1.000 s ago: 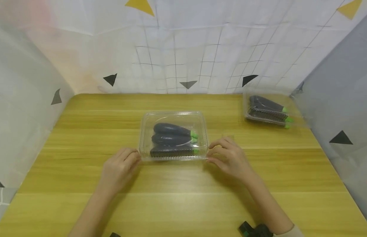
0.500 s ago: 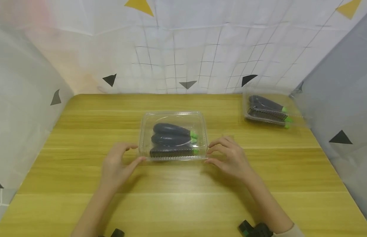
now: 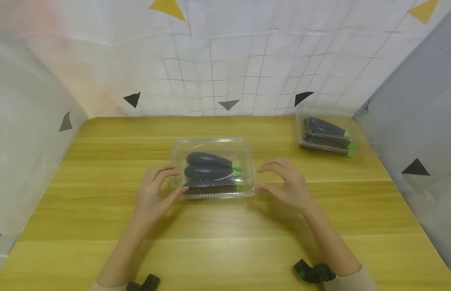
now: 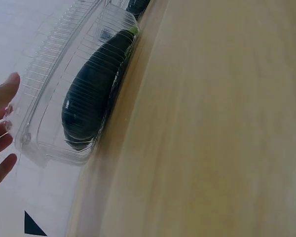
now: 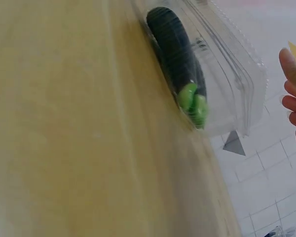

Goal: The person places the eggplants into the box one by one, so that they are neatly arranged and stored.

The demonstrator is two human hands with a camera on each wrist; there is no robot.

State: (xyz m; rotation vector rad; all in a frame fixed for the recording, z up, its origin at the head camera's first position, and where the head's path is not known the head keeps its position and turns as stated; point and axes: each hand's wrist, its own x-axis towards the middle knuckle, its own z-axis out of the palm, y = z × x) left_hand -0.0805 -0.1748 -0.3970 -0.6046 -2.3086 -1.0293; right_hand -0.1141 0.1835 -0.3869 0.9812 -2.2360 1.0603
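A clear plastic clamshell box point(image 3: 211, 144) sits mid-table, its lid lying down over the base. Inside it, dark eggplants point(image 3: 208, 173) with green stems lie side by side, stems toward the right. My left hand point(image 3: 152, 194) is at the box's front left corner, thumb and fingers spread apart and overlapping the corner in the head view. On the other side, my right hand point(image 3: 289, 184) holds nothing; its thumb and fingers stand apart just off the right side. In the right wrist view, a gap separates those fingertips point(image 5: 288, 61) from the lid's edge.
A second clear box point(image 3: 302, 142) of eggplants point(image 3: 325, 127) stands at the table's back right corner. Black wrist devices point(image 3: 314, 271) are strapped near both wrists. Patterned white cloth point(image 3: 225, 60) rises behind the wooden table point(image 3: 218, 250) and at both sides.
The left hand has let go of the box's left corner, spread its thumb and fingers, and shifted slightly right over it. The right hand has opened wider and drawn off the right edge.
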